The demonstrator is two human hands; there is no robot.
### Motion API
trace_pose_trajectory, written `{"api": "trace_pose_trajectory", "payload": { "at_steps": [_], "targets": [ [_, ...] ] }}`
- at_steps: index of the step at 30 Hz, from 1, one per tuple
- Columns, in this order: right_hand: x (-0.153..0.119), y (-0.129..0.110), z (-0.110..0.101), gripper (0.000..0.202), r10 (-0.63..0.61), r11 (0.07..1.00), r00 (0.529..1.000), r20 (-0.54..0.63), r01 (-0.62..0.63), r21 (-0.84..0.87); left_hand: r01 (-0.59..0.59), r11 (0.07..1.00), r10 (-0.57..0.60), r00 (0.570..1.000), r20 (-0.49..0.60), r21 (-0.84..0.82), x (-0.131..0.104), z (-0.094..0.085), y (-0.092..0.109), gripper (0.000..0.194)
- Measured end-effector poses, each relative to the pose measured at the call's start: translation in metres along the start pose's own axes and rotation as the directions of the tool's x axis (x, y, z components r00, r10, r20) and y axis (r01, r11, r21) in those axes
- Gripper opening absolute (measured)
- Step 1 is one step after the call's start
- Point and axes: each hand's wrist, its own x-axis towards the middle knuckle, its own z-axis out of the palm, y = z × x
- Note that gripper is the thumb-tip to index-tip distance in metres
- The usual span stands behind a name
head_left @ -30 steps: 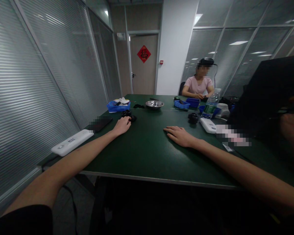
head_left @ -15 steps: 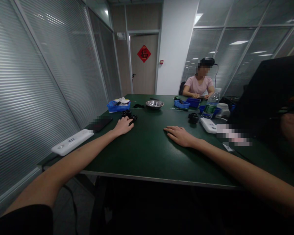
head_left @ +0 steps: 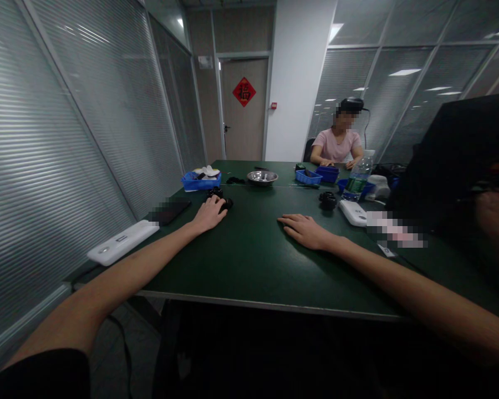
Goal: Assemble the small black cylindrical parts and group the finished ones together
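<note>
At the left of the table, my left hand (head_left: 209,214) reaches among small black objects, too dark to identify. Its fingers are curled, and thumb and finger close against a rounded black part (head_left: 228,204) at their right side. Just beyond the fingertips lies another black part (head_left: 214,192), partly covered by the hand. My right hand (head_left: 303,229) rests palm down on the green table, fingers stretched out and holding nothing. Beyond it, to the right, sits a black rounded object (head_left: 327,200).
A metal bowl (head_left: 262,178) stands mid-table. Blue baskets (head_left: 202,183) hold small items. On the right are a water bottle (head_left: 358,177), a white power bank (head_left: 353,214) and a dark monitor (head_left: 453,160). A white device (head_left: 122,243) lies left. A person (head_left: 337,145) sits opposite; another hand (head_left: 497,216) shows at far right.
My left fingers have curled in slightly around the rounded black part, which sits a little lower. My right hand has stayed put. The seated person's hands have shifted slightly.
</note>
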Motion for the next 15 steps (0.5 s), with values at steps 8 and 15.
{"api": "trace_pose_trajectory", "payload": {
  "at_steps": [8, 15],
  "targets": [
    [-0.001, 0.001, -0.001, 0.058, -0.008, 1.000, 1.000, 0.002, 0.008, 0.015, 0.023, 0.978, -0.035, 0.998, -0.056, -0.208, -0.002, -0.007, 0.013, 0.041],
    [0.000, 0.002, 0.001, 0.056, -0.013, 1.000, 1.000, -0.006, 0.013, 0.011, -0.078, 0.873, 0.093, 0.996, 0.009, -0.482, -0.010, -0.015, 0.035, 0.047]
  ]
}}
